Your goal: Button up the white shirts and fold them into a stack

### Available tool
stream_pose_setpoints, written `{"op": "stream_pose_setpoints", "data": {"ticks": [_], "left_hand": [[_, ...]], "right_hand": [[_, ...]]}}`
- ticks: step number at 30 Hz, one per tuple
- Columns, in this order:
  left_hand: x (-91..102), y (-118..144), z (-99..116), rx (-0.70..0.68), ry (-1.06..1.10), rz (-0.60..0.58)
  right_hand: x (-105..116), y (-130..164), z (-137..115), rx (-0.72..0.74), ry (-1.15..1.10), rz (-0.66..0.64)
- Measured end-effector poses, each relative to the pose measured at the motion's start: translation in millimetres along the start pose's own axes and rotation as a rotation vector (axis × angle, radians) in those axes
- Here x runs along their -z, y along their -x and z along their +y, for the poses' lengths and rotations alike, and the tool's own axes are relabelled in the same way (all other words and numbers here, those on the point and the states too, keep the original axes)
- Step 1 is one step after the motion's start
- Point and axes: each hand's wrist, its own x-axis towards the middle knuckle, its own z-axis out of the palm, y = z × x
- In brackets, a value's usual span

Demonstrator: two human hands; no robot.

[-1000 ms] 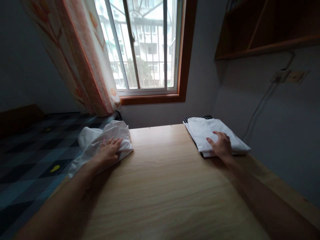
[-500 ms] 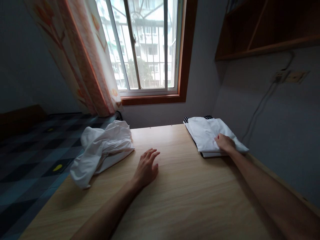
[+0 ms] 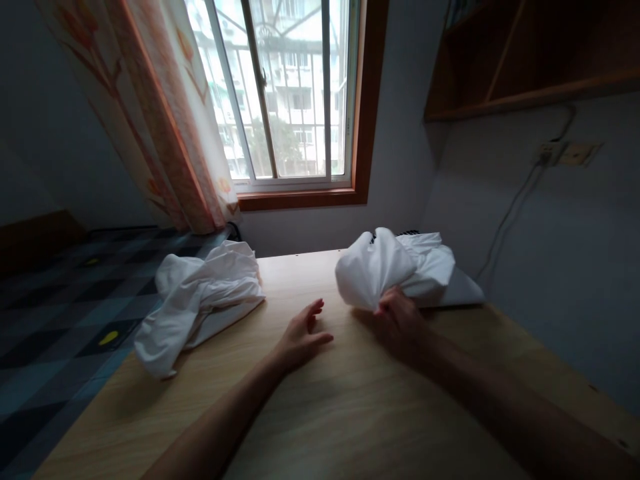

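Observation:
My right hand (image 3: pixel 403 323) is closed on the edge of a white cloth (image 3: pixel 375 270), bunching it up and dragging part of it over the tabletop. Behind that, the rest of the cloth lies on a folded pile, where a bit of black-and-white striped fabric (image 3: pixel 409 233) peeks out at the back. To its left my left hand (image 3: pixel 303 337) hovers low over the wooden table (image 3: pixel 300 413), thumb and fingers apart, holding nothing. A second white cloth (image 3: pixel 205 293) lies crumpled at the table's left edge. Whether either cloth is a garment I cannot tell.
A bed with a dark checked cover (image 3: pixel 60 320) adjoins the table's left side. At the back are a window (image 3: pixel 290 100) and a flowered curtain (image 3: pixel 165 120). On the right wall hang a wooden shelf (image 3: pixel 500 100) and a socket (image 3: pixel 550 152) with a cable.
My right hand has pulled the white cloth leftward off the pile, so it is now bunched up instead of flat. My left hand has turned and shifted slightly right, its fingers still spread.

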Motion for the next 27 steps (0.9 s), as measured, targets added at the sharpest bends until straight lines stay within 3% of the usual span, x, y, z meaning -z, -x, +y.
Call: {"op": "stream_pose_setpoints", "data": {"ticks": [2,4,7,9,12,14,15,18,20,22,24,27], "left_hand": [[-9.6,-1.6,6.5,0.120,0.371,-0.033],[-14.4,-3.8,13.8,0.201,0.607,-0.012],[-8.7,-8.2,23.0,0.265,0.647,0.123],[2.8,-9.7,26.9,0.247,0.632,0.200],[27.2,-3.6,32.6,0.183,0.588,0.208],[43.1,7.7,39.5,0.188,0.441,0.069],[49.2,15.1,44.3,0.197,0.331,-0.054],[53.7,39.2,62.5,0.140,-0.037,-0.514],[45.2,54.3,74.2,0.013,-0.258,-0.758],[32.0,68.6,83.3,-0.127,-0.470,-0.882],[18.9,83.8,89.0,-0.242,-0.669,-0.916],[4.6,109.7,88.7,-0.362,-0.891,-0.870]], "right_hand": [[-17.7,17.3,-32.2,0.191,-0.058,-0.242],[-30.2,32.9,-54.4,0.288,-0.078,-0.436],[-33.0,47.8,-66.9,0.331,-0.046,-0.531],[-22.9,51.7,-60.6,0.340,-0.037,-0.408],[4.9,48.0,-28.8,0.147,0.067,0.095],[23.6,41.2,3.6,-0.165,0.257,0.344],[30.5,37.8,20.6,-0.335,0.336,0.351],[35.0,33.3,60.4,-0.681,0.422,0.069],[25.4,34.8,69.3,-0.737,0.423,-0.145],[10.2,35.8,64.0,-0.701,0.448,-0.275],[-6.8,33.0,51.1,-0.630,0.473,-0.344],[-33.5,19.6,32.9,-0.520,0.434,-0.428]]}}
